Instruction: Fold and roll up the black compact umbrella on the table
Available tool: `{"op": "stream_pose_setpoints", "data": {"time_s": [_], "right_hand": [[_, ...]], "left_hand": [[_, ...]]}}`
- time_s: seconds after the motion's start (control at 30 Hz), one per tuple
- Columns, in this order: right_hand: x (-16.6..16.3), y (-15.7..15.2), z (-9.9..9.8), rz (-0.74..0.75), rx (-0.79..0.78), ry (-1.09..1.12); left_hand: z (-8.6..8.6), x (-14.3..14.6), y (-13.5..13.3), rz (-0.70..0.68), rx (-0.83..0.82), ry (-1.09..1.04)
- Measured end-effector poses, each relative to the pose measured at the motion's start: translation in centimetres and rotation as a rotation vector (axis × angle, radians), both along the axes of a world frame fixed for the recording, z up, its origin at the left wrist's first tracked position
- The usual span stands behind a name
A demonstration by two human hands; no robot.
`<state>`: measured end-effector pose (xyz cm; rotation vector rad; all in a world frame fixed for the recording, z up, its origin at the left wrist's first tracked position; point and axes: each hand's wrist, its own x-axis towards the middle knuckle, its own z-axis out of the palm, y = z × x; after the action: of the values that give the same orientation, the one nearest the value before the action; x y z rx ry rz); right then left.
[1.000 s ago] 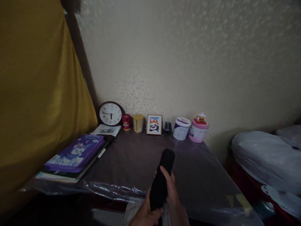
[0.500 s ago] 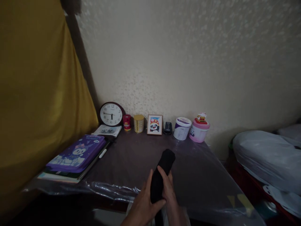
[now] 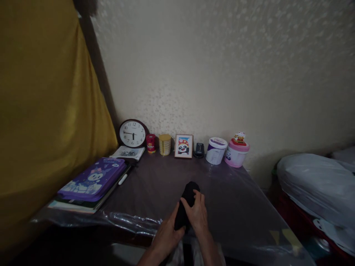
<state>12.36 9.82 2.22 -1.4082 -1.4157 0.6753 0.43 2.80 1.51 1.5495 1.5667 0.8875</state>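
Observation:
A black rolled piece of cloth (image 3: 186,201) stands out over the front of the table (image 3: 155,184), held between both hands. My left hand (image 3: 165,238) is wrapped round its lower part from the left. My right hand (image 3: 196,215) is closed over its upper right side, fingers pressed on the dark roll just below the rounded top. Its lower end is hidden between my palms.
A purple case (image 3: 93,180) lies on books at the table's left, a white pen (image 3: 121,179) beside it. Along the wall stand a clock (image 3: 132,133), red tin (image 3: 151,143), gold tin (image 3: 165,144), panda picture (image 3: 183,146), and white tub (image 3: 215,150) and pink tub (image 3: 235,153). A plastic-covered bundle (image 3: 316,184) lies right.
The black roll has come down and looks shorter than a second ago. My left hand has risen along it and my right hand has closed over its upper part.

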Motion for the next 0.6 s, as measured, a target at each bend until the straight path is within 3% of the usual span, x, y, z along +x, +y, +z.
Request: {"op": "stream_pose_setpoints", "data": {"time_s": [0.1,0.23,0.4,0.6], "right_hand": [[-0.2,0.2,-0.2,0.124,0.096,-0.118],[0.5,0.7,-0.4,0.277,0.135,-0.096],[1.5,1.1,-0.9,0.432,0.018,0.074],[2.6,1.1,-0.8,0.47,-0.095,0.251]], "left_hand": [[0.1,-0.2,0.1,-0.016,-0.017,0.067],[0.1,-0.4,0.2,-0.024,-0.034,0.134],[-0.3,-0.6,0.3,-0.029,-0.031,0.151],[0.0,-0.8,0.3,-0.029,-0.034,0.167]]}}
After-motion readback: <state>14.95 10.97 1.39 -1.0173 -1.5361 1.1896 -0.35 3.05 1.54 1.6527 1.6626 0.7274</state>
